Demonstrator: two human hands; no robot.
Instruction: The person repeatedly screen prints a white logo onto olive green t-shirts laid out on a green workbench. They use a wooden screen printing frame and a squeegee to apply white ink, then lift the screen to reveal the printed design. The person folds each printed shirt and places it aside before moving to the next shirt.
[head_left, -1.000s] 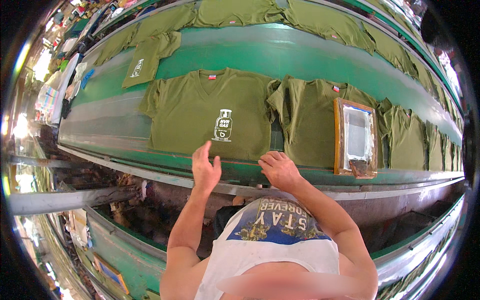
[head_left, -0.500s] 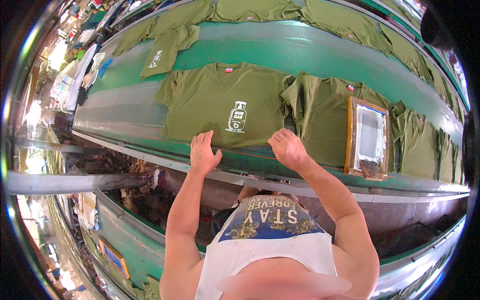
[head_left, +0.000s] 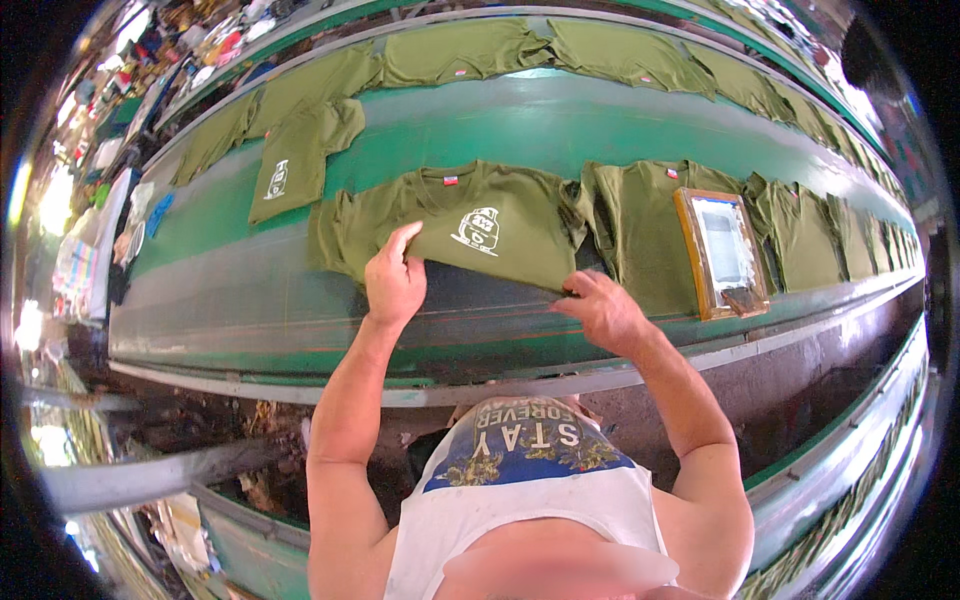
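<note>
An olive-green V-neck T-shirt [head_left: 535, 215] with a white gas-cylinder print lies on the long green table in front of me. Its near hem is raised off the surface and the print is bent by the fold. My left hand [head_left: 395, 285] pinches the hem at the left, fingers over the cloth and thumb beneath. At the near right corner of the same shirt, my right hand [head_left: 605, 312] grips the edge between thumb and fingers. The shirt's upper half and collar rest on the table.
A wood-framed printing screen [head_left: 722, 255] lies on the neighbouring olive T-shirt [head_left: 635, 225] to the right. Another printed shirt [head_left: 292, 165], partly folded, sits at the far left. Several shirts line the far edge of the green table [head_left: 450, 115]. A metal rail [head_left: 500, 392] runs along the near edge.
Both hands have taken hold of the shirt's near hem and lifted it away from the table. Before, the shirt lay flat with its print undistorted. The view has shifted slightly.
</note>
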